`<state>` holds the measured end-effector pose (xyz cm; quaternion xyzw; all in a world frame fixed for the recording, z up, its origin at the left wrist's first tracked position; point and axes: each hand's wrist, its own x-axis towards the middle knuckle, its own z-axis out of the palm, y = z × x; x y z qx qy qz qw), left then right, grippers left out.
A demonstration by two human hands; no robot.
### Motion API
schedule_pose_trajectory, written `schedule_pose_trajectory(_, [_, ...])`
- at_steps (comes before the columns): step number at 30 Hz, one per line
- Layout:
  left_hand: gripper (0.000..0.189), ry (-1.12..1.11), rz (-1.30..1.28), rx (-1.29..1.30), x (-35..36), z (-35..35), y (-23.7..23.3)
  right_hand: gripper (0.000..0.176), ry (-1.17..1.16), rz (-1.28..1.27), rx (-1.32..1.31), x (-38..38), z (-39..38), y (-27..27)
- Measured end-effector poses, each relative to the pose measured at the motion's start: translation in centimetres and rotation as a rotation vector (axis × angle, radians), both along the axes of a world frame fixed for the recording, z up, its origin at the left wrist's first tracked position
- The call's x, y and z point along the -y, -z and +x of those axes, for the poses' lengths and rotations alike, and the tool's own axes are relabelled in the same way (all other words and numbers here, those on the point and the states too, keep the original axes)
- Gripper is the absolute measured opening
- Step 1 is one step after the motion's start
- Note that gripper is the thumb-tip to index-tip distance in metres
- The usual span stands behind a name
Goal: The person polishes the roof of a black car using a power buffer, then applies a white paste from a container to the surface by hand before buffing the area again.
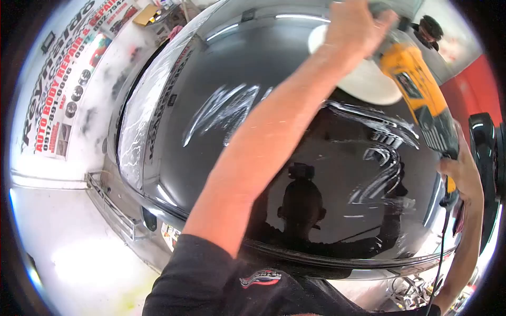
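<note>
A yellow and black power polisher (414, 79) lies over the upper right of a glossy black car panel (316, 158). Its round white pad (374, 84) rests flat on the panel. At the top, my left hand (356, 26) is wrapped round the polisher's front handle, partly cut off by the frame edge. Farther down on the right, my right hand (458, 171) grips the rear handle. White compound streaks (387, 168) mark the panel below the pad, with more streaks (224, 110) to the left, beyond my left forearm.
A black cord (443, 253) hangs from the polisher along the right side. Clear plastic sheeting (147, 116) covers the panel's left part. Another person (428, 31) is at the top right. A metal rack (113, 208) stands at the left, by a wall banner (58, 95).
</note>
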<state>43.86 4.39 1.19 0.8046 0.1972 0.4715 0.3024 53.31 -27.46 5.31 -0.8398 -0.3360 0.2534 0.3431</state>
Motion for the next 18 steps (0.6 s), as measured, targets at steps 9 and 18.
schedule_pose_trajectory(9, [0.057,-0.552,0.155,0.069,-14.3,-23.4,2.9,0.099,-0.562,-0.070,0.251,-19.6,-10.2,-0.1])
schedule_pose_trajectory(18, [0.047,-0.514,-0.260,0.093,-8.5,-24.7,1.5,0.099,-0.557,-0.220,0.227,-19.2,-11.0,-2.1])
